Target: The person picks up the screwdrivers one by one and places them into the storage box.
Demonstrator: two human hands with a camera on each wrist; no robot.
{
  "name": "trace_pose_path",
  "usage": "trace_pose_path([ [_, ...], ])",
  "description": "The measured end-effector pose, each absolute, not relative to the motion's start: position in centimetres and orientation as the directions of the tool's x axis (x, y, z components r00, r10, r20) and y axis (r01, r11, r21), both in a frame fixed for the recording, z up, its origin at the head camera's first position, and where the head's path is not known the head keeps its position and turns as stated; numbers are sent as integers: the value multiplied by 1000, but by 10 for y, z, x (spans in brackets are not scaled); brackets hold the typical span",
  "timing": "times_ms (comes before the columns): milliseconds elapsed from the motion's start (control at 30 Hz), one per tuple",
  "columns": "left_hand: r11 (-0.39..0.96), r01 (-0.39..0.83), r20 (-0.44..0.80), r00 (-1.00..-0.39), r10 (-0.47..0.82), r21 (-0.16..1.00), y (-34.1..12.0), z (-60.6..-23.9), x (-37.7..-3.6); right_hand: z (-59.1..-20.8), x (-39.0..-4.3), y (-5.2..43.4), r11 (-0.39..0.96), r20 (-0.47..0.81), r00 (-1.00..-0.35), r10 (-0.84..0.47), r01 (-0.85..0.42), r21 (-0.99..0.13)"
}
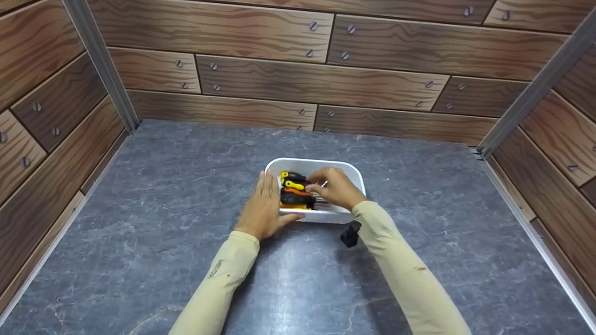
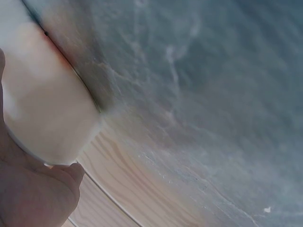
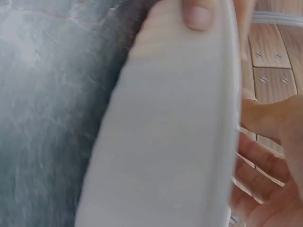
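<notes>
The left hand (image 1: 264, 204) lies flat against the white tray (image 1: 350, 171), while the right hand (image 1: 336, 188) seemingly pinches orange-and-yellow-handled screwdrivers (image 1: 294, 191) inside

We see a small staged work booth rather than a lived-in room. A grey marble-patterned tabletop (image 1: 186, 209) is boxed in by panels printed with wood planks and screws (image 1: 321, 83), joined by metal corner strips (image 1: 100, 65).
</notes>
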State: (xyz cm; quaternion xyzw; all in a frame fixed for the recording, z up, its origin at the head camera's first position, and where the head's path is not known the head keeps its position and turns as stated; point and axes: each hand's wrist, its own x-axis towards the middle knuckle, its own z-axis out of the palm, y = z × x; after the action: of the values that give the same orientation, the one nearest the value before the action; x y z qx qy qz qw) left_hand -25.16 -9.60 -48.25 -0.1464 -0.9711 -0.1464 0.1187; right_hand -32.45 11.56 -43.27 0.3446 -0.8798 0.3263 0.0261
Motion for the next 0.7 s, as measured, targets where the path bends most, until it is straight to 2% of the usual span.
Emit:
trace_pose_path([
  [167,911,319,261,-932,251,261,-95,-485,-251,-424,-324,137,514,411,-785,-464,-616,-597],
  [367,908,326,270,-928,255,262,-96,-486,-251,-416,-322,174,543,520,-826,-220,-546,-638],
  [533,910,322,261,-931,254,262,-98,-485,-251,-422,-316,208,590,511,-858,-47,-437,-679],
  [700,904,329,263,-929,259,271,-97,-483,-251,-437,-308,236,640,448,-893,48,-317,-700],
])
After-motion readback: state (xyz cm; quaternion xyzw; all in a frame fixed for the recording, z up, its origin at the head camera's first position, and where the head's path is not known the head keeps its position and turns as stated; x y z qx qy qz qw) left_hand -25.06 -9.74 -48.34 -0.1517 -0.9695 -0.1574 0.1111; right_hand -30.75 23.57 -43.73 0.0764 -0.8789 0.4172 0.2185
